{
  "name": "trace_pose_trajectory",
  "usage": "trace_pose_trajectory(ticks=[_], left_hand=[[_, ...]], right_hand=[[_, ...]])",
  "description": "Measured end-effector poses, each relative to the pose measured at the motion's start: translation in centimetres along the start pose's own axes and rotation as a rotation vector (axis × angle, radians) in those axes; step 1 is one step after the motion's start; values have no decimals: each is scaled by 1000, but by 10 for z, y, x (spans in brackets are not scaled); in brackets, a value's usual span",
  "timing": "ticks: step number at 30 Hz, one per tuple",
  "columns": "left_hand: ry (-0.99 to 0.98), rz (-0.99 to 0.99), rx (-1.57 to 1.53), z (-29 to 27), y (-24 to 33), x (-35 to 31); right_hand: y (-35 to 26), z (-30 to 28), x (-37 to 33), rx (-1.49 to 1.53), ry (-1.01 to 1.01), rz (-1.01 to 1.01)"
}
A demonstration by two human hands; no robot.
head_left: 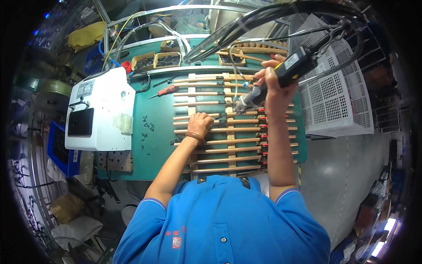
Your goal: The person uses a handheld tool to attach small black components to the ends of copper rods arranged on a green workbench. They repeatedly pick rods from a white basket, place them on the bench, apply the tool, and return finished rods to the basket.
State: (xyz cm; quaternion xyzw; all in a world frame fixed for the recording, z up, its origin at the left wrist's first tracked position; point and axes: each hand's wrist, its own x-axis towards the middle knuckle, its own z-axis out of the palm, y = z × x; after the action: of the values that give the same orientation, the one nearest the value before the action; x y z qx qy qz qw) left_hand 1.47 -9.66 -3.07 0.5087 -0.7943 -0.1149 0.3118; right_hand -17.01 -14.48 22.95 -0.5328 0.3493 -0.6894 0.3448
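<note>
My right hand grips a black handheld power screwdriver, tilted with its metal tip low over the rows of rods. Several light-brown rods lie side by side across two pale wooden strips, with small black fittings along them. My left hand rests on the rods left of the screwdriver tip. Its fingers are curled by a black fitting, and what they pinch is hidden. Red and black holders line the rods' right part, partly behind my right forearm.
A red-handled screwdriver lies on the green table, left of the rods. Boxes of black parts stand at the back. A white machine stands left, a white perforated crate right. Cables arch overhead.
</note>
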Motion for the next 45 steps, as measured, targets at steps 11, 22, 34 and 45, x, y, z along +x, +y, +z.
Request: trace_pose_trajectory(ticks=[11,22,34,45], left_hand=[[105,-7,102,14,5,0],[377,-421,-130,-65,-65,2],[377,-405,192,-84,-232,139],[-382,-571,546,-66,-261,228]], right_hand=[[-7,-5,-8,-15,84,12],[2,-9,-11,-46,-2,111],[28,-24,11,-62,55,85],[32,-23,25,-153,107,-2]])
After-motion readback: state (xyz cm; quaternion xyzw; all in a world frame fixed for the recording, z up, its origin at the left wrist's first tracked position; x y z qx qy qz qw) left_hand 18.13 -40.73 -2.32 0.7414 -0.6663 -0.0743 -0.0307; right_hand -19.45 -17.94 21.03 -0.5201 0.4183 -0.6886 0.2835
